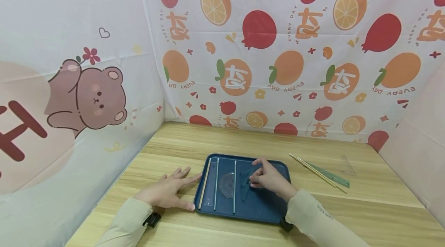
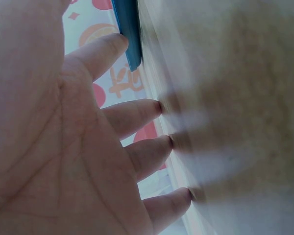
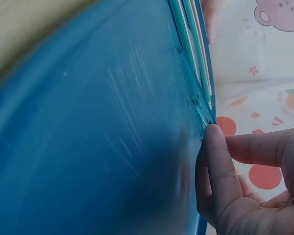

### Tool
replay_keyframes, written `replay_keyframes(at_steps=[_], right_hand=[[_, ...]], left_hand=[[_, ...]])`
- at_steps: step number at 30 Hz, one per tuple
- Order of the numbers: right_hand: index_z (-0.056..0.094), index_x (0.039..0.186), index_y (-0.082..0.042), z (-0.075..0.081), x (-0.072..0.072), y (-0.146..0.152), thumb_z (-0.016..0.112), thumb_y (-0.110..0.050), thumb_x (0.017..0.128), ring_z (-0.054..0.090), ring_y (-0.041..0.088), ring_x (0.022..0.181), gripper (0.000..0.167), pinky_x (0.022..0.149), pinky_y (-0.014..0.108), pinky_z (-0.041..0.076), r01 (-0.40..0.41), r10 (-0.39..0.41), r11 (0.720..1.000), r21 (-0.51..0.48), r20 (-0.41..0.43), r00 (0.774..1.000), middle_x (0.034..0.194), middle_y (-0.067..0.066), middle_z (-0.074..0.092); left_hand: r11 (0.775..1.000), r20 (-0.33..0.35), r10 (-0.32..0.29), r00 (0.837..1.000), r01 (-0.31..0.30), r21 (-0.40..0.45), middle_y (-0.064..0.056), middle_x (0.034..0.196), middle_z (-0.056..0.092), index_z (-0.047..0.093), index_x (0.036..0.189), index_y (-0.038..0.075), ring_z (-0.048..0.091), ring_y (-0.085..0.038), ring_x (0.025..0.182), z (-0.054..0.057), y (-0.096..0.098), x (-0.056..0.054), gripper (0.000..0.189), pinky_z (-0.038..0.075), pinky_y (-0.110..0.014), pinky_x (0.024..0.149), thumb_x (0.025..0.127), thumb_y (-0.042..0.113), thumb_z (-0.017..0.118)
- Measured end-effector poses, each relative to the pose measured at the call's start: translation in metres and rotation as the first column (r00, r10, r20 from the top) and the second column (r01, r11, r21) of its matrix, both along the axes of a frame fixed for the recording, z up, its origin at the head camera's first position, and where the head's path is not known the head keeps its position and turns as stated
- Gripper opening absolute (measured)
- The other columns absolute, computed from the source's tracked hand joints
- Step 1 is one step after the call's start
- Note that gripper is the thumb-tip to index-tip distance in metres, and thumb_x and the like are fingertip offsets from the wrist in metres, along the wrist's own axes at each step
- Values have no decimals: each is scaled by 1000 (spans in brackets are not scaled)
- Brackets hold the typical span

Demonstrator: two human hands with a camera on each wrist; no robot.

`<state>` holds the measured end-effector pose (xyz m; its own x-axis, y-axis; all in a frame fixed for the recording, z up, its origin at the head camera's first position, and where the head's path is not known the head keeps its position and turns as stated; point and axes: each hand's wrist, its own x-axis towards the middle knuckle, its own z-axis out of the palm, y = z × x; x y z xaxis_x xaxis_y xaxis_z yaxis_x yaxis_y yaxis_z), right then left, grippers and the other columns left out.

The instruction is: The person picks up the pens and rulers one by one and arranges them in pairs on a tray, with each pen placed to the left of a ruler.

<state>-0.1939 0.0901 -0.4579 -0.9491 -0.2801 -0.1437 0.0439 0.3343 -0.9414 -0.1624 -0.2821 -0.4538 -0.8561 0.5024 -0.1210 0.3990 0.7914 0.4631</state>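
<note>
My right hand is over the right half of a blue tray. Its thumb and fingertips pinch a thin, see-through green set square by its edge. In the head view the set square looks dark against the tray, and the fingers cover part of it. My left hand lies spread at the tray's left side, with a fingertip and the thumb at the rim. The left wrist view shows its fingers apart and one finger against the tray edge.
In the tray lie a yellow pencil, a clear ruler, a clear round protractor and two blue-green pencils. Right of it, two yellow pencils, a green ruler and a clear set square lie on the wooden table.
</note>
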Motion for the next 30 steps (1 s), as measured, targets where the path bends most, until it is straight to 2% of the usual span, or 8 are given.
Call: replay_keyframes(at_steps=[15,24,30], right_hand=[[45,142,4,-2,2,-3,70,3,101,75,16,79,47,77,32,67,-29,28,999,35,20,999,97,16,72],[47,140,3,-4,1,-1,67,2,103,74,16,80,42,75,31,67,-43,42,998,53,25,999,96,15,72],[50,138,2,-4,4,3,70,0,102,73,16,78,41,73,32,67,-49,48,995,84,10,999,93,14,71]], left_hand=[[1000,9,9,1000,-9,-1,-30,175,24,42,166,32,18,-62,160,0,0,0,101,13,-90,116,81,67,84],[1000,13,11,1000,-11,-1,-29,175,24,42,166,32,17,-61,160,1,0,0,101,13,-91,116,82,67,84],[1000,13,8,1000,-8,-2,-29,175,24,42,166,33,17,-62,160,1,0,0,101,13,-91,116,82,68,84]])
